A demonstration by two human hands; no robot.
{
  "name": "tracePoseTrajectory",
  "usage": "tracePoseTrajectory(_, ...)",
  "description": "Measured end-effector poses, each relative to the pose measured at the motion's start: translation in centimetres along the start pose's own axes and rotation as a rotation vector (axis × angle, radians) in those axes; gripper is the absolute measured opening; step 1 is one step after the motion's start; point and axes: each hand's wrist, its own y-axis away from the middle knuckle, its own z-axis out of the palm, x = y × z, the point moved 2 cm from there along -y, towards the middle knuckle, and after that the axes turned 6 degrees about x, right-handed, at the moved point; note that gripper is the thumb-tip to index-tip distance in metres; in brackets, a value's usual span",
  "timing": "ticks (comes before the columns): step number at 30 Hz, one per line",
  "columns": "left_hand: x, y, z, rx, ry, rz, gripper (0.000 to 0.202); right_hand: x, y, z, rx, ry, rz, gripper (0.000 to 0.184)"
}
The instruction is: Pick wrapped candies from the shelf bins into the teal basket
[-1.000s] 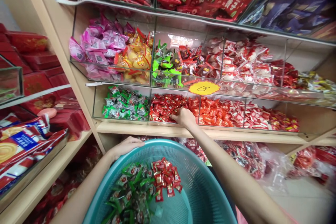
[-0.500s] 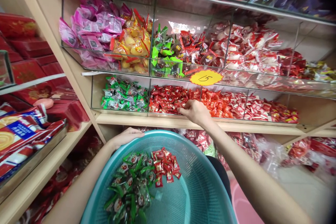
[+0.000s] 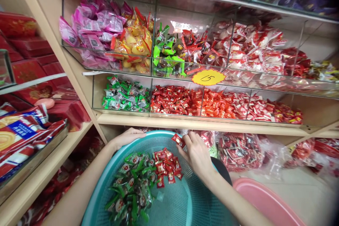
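Note:
A teal plastic basket point(image 3: 182, 190) stands in front of me, its far rim below the shelf edge. My left hand point(image 3: 128, 137) is closed over the basket's back-left rim. Above the basket's far side, my right hand point(image 3: 194, 152) pinches a red-wrapped candy point(image 3: 178, 140) between thumb and fingers. Inside the basket, green-wrapped candies point(image 3: 132, 187) are heaped on the left. A smaller pile of red-wrapped candies point(image 3: 166, 164) lies beside them toward the back. Similar red candies point(image 3: 169, 100) fill a clear bin on the lower shelf.
Bins of green candies point(image 3: 125, 95) and orange-red candies point(image 3: 218, 104) flank the red ones. A yellow price tag point(image 3: 208, 77) marked 15 hangs above. A pink tub point(image 3: 265, 197) sits on the floor at right, near bagged sweets point(image 3: 238, 152). Packaged biscuits point(image 3: 23, 130) lie at left.
My right hand has come down from the red candy bin to above the basket, bringing a red-wrapped candy. My left hand stays on the rim.

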Motion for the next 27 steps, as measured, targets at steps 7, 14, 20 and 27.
tracePoseTrajectory(7,0.1,0.0,-0.1,0.029,-0.022,0.027,0.037,-0.1,1.4,2.1,-0.362,-0.019,0.107,0.02)
tracePoseTrajectory(14,-0.3,-0.1,-0.1,0.004,-0.012,0.026,0.039,-1.6,1.8,3.5,-0.588,-0.01,0.125,0.022)
tracePoseTrajectory(20,-0.4,-0.2,-0.2,0.012,-0.044,0.041,0.041,-2.2,2.1,4.3,-0.606,0.003,0.122,0.023)
tracePoseTrajectory(27,-0.3,-0.1,-0.1,-0.01,-0.017,0.035,0.04,-1.7,2.3,3.5,-0.588,0.023,0.115,0.024)
